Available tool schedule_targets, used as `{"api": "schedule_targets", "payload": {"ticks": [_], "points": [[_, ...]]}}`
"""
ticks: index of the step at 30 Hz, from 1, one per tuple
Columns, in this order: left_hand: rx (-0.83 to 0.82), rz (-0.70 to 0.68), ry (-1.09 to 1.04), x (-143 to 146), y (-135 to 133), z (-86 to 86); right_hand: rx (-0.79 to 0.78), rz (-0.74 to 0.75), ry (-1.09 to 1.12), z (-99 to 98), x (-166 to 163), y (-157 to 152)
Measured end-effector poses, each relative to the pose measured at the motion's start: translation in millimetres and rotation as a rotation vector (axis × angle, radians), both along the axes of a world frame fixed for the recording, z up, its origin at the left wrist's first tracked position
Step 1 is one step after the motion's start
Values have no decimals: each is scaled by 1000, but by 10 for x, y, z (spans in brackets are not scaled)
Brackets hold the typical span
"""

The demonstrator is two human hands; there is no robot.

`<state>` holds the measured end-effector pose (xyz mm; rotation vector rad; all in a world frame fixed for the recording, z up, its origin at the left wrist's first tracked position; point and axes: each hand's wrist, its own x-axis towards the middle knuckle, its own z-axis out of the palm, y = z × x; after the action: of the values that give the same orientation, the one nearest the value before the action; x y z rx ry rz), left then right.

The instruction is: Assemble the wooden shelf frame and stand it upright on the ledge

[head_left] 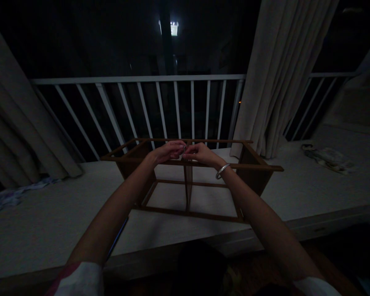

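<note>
Metallic glints mark a small shiny piece [183, 149] gripped between the fingertips of the left hand [169, 151] and the right hand [201, 153]. Both hands are in a pinch: the right closes thumb and fingers on the near right side of the piece, and the left closes curled fingers on its left side. Type of piece: cannot be determined at this size and light level. A silver bangle [223, 167] sits at the right wrist.

Position of work: above the middle of a brown wooden frame [188, 181], directly over its near upper rail [249, 167] and in line with the centre divider. Whether the piece is attached to the frame cannot be told. The frame stands across a pale ledge [166, 236], its open bays showing the ledge surface beneath.

Step in hand, as judged: two-handed fine handling of the piece at the centre of the frame. The next move calls for a firm pinch on both sides, steady wrists, and forearms clear of the near rail; a loose grip could drop the piece through the open bay.

Outward from the frame: a white railing [132, 79] runs along the far side, before a dark window. Curtains hang left [27, 123] and right [274, 61]. A patterned cloth [15, 195] lies at the left; a crumpled fabric item [328, 159] lies at the far right.
</note>
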<state>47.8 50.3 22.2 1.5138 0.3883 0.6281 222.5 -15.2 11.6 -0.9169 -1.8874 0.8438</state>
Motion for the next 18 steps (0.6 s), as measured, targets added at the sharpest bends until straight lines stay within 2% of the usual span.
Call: {"api": "schedule_targets", "payload": {"ticks": [18], "points": [[4, 9, -20, 8, -7, -1, -12, 78, 39, -39, 12, 56]]}}
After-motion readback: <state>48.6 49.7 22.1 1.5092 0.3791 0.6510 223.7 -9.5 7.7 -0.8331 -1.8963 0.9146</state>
